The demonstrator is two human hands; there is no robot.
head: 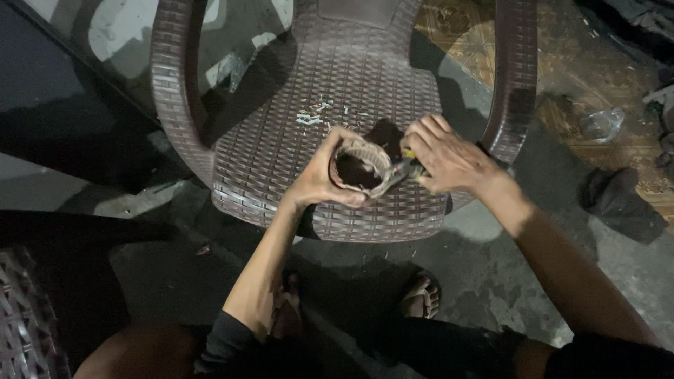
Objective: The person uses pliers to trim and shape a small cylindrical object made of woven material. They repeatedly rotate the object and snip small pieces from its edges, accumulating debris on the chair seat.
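My left hand (321, 177) grips a small round woven basket (359, 166), open side up, held over the front of a brown plastic wicker-pattern chair seat (281, 154). My right hand (444, 156) is closed around a small tool with a yellow and dark handle (407, 165), its tip pressed against the basket's right rim. Pale cut bits (316, 112) lie scattered on the seat behind the basket.
The chair's armrests (516, 70) rise on both sides. My sandalled feet (421, 295) rest on the grey concrete floor below. A second woven chair edge (28, 316) shows at bottom left. A dark cloth (618, 203) and a clear plastic bag (600, 125) lie at the right.
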